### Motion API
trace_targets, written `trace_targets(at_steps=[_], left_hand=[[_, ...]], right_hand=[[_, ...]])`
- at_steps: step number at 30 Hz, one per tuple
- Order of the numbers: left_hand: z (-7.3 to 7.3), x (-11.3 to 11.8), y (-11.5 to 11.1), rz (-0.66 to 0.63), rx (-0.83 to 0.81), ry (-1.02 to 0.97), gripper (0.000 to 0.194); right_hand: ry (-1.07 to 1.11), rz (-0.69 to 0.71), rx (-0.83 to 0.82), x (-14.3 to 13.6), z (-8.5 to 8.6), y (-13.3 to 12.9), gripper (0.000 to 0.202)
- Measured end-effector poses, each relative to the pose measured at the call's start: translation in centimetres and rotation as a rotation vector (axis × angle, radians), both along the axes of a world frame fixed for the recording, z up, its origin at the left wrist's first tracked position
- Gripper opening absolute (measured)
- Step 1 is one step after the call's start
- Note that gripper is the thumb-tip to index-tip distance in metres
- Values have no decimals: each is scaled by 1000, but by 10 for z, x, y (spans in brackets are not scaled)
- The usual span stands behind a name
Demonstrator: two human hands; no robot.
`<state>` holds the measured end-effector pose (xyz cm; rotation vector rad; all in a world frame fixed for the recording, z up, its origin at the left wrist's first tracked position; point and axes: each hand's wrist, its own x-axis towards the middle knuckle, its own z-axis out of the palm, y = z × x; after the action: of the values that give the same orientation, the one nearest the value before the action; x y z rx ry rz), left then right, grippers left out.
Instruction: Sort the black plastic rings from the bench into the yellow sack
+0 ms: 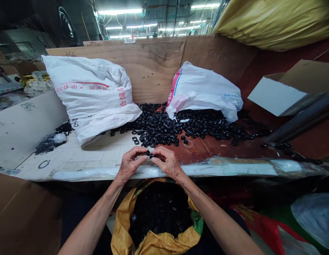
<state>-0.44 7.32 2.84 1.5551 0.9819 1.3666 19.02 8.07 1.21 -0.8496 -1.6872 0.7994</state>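
My left hand (130,162) pinches a small black plastic part (148,153) between thumb and fingers, just above the table's front edge. Against it, my right hand (167,163) grips another small black plastic part (152,156). The two parts meet, or nearly so; the fingertips cover most of both. Right behind my hands spreads a heap of loose black ring-shaped parts (159,129). Below my forearms, an open yellow woven sack (122,226) holds many small black pieces.
Two white woven sacks, the left one (92,85) and the right one (207,88), lie on the table with black parts by their mouths. A wooden board (154,71) closes the back. At right are an open carton (277,94) and a dark bar (302,117).
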Motion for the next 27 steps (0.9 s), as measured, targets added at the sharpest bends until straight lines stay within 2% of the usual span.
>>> trace_targets(at_steps=[4,11,15,18,20,22,27], left_hand=[[-2,2,0,1,25,18,18],[-11,5,3,9,-32,-39,24],[-9,4,4,10,-29,-64,24],[-4,3,2,-7,-52,41,23],[-2,3,1,-14,-55,94,30],[0,4,0,-38,-66,97,34],[-1,7,0,-92,-106,9,27]], right_hand=[[168,59,-92,1,-2,1,11],[194,45,-99,1,-6,3,12],[180,43,-134,0,-4,4,12],[227,67,-138,0,-1,2,13],[245,71,-138,1,0,1,14],[230,55,-125,1,-1,1,14],[64,18,17,1,1,0,11]])
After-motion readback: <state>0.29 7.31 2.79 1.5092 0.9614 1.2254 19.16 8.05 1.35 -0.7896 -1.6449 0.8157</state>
